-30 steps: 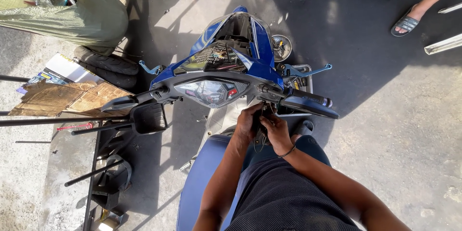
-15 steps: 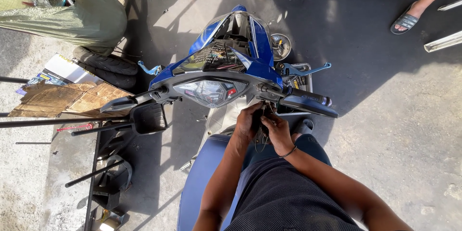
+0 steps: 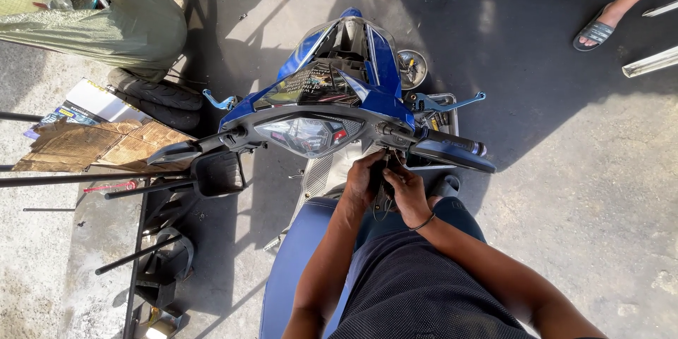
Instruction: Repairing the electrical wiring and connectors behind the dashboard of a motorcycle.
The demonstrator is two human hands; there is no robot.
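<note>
Cardboard point(image 3: 92, 147) lies on the ground at left. At the blue scooter point(image 3: 332, 92), left hand point(image 3: 364, 182) and right hand point(image 3: 408, 191) both pinch a small dark part point(image 3: 383, 182) under the handlebar point(image 3: 431, 143); it could slip and drop.

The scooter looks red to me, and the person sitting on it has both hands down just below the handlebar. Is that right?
Not quite: the scooter is blue, not red. The rest holds. The head view shows the left hand and right hand close together just below the handlebar, on a dark part that is too shaded to make out.
</note>
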